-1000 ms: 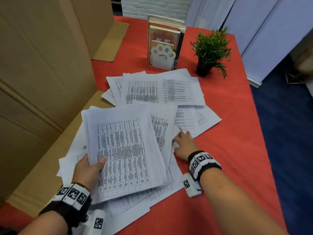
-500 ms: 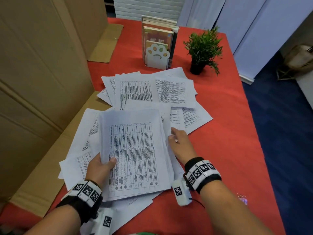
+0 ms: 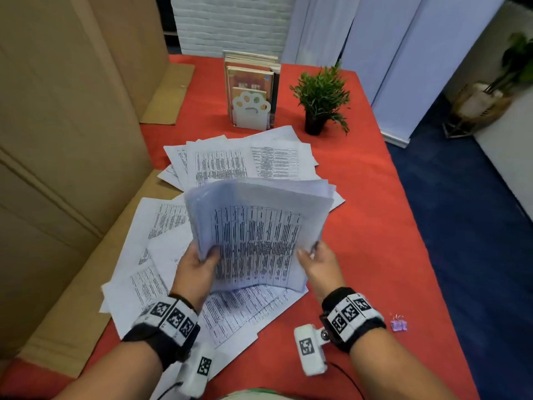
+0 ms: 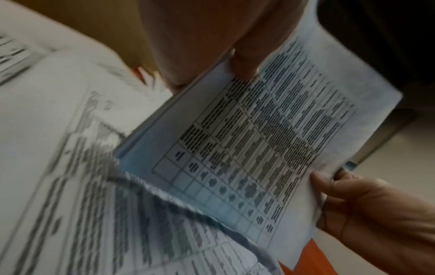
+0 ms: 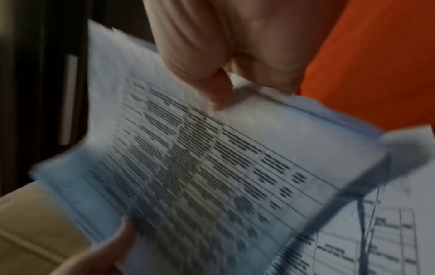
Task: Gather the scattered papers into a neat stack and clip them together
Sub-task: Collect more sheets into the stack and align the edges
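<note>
Spreading wide under everything was the red-clothed table (image 3: 375,226), with tall brown cardboard panels (image 3: 66,140) walling its left side. Across the cloth lay the loose white printed sheets (image 3: 219,163), fanned near the far end and again beneath the forearms. And there it was, lifted clear of them, tilted toward the person: the gathered bundle of white table-printed papers (image 3: 256,238), edges ragged at the top. The left hand (image 3: 193,272) gripped its lower left edge, thumb on the front page; the right hand (image 3: 317,267) pinched the lower right edge, thumb on top in the right wrist view. Behind stood a white paw-shaped bookend with books (image 3: 251,108) and a small green potted plant (image 3: 320,96). Smallest of all, a little purple binder clip (image 3: 398,324) sat on the cloth just right of the right wrist, untouched.

Gathering looked only partly done. Next, I'd judge, the bundle wanted squaring against the table, the remaining sheets collecting, then the clip.
</note>
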A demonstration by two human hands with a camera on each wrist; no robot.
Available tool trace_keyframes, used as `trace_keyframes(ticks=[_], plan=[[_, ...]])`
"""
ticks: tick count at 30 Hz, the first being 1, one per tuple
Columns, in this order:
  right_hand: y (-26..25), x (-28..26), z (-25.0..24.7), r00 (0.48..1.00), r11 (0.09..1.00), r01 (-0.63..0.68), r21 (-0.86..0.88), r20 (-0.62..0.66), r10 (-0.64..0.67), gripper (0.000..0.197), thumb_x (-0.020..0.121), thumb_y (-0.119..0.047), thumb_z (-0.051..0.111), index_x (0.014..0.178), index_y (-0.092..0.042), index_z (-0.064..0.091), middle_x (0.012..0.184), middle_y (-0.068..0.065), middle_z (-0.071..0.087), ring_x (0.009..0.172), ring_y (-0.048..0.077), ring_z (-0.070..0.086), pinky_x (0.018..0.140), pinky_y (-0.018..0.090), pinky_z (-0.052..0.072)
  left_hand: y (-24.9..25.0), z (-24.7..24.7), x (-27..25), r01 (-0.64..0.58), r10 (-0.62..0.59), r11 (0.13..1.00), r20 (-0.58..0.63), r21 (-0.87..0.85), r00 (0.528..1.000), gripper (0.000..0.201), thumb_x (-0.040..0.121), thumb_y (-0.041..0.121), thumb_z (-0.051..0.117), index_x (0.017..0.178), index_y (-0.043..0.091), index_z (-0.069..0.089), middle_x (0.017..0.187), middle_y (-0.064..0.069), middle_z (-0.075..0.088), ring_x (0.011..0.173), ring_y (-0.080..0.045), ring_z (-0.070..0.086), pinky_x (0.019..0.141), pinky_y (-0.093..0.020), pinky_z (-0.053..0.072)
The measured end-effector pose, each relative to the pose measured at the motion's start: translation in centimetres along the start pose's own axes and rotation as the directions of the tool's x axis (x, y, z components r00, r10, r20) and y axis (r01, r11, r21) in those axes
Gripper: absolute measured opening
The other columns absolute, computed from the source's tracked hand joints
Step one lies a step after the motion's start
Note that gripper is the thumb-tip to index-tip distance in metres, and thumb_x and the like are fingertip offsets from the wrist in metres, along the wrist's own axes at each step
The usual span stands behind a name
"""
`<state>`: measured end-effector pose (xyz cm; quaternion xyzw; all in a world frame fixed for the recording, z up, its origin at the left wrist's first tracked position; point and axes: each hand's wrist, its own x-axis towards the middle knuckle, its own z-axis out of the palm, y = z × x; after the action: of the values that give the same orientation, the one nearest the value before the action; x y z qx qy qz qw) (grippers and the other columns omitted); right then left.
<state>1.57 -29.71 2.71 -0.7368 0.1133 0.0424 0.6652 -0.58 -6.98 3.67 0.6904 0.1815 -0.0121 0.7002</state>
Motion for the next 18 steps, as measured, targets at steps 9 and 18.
trace_keyframes(ticks=[9,18], plan=[[-2.1,-1.2,-1.3,0.979,0.977,0.191,0.098,-0.091,-0.183,0.054,0.083,0.015,0.052,0.109,-0.032,0.052,0.105,-0.01,0.067,0.096,0.006,0.063,0.091,0.034,0.049,2.6,1.1,-1.3,-0.335,0.334,0.942,0.045,0.026,0.942,0.049,0.086,0.003,0.06,0.108,0.047,0.059,0.112,-0.005,0.059,0.097,-0.013,0.056,0.085,-0.03,0.05],[-6.4,-1.3,-2.3,0.639,0.6,0.753,-0.27,0.086,-0.764,0.069,0.082,0.018,0.046,0.139,-0.019,0.04,0.118,0.011,0.048,0.117,0.007,0.045,0.107,0.021,0.03,5.1,-0.5,-0.5,-0.864,0.909,0.394,0.008,0.312,0.417,0.054,0.071,-0.013,0.069,0.105,0.017,0.039,0.124,-0.019,0.042,0.123,-0.02,0.047,0.073,-0.036,0.052]])
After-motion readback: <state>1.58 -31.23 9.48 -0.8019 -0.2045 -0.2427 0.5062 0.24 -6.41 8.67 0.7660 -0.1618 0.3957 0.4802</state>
